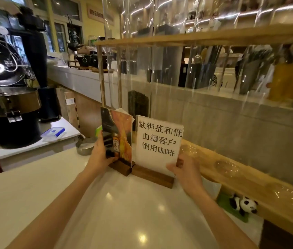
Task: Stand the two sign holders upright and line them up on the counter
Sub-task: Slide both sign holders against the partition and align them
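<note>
Both holders standing upright at the counter's (124, 203) far edge, wooden bases touching. Left hand (100, 155) is clamping the picture sign holder (117, 135); right hand (183, 169) is pinching the text sign holder (158, 142) — picture holder's base angling away, needing a turn into line.

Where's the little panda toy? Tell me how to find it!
Start at the white counter and the two sign holders on wooden bases. Follow the long wooden ledge running right from them. Just below it, off the counter's right edge, the panda toy lies on a green mat; it is the only black-and-white plush thing there.
</note>
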